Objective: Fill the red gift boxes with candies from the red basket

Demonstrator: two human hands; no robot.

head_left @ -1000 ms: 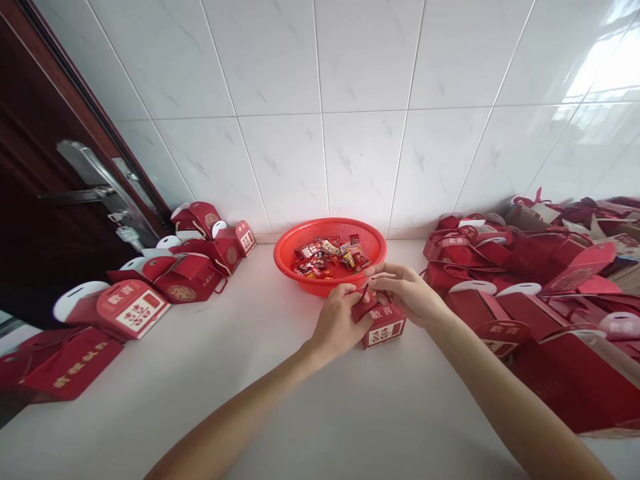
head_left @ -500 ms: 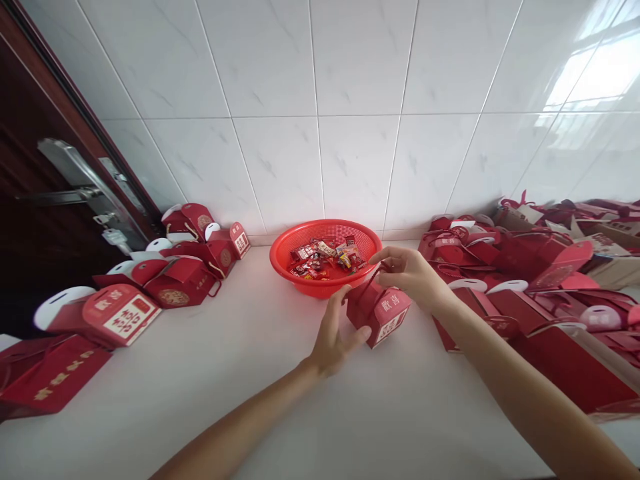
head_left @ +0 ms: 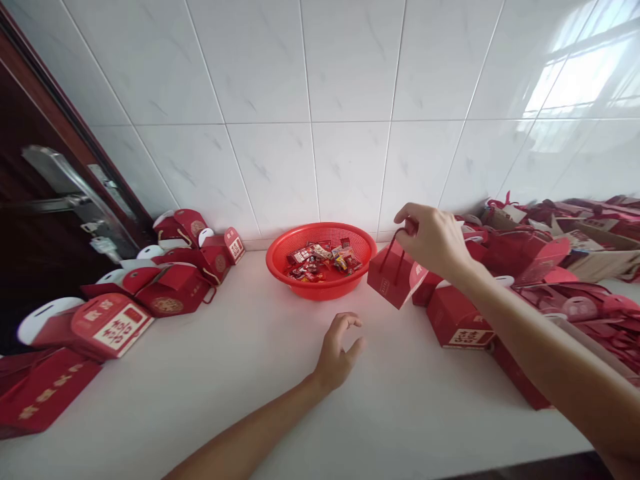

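Note:
My right hand [head_left: 433, 239] is closed on the cord handle of a small red gift box [head_left: 393, 275], which hangs tilted above the counter, right of the basket. Gold print shows on the box's side. My left hand [head_left: 339, 353] holds nothing; its fingers are curved and apart, just over the counter in front of the basket. Behind it stands a red plastic basket [head_left: 325, 291] with wrapped candies [head_left: 320, 257] in the bottom. Another red gift box [head_left: 460, 320] with a white-framed character panel stands under my right forearm.
Several red gift boxes [head_left: 173, 293] stand in a row on the left, beside a dark door with a metal handle [head_left: 75, 200]. Many more red boxes [head_left: 530, 250] crowd the right side, partly behind my right arm. A tiled wall [head_left: 350, 160] backs the white counter [head_left: 240, 373].
My right hand has lifted the gift box by its cord and moved it up and to the right. My left hand has let go of it. The view has shifted slightly right.

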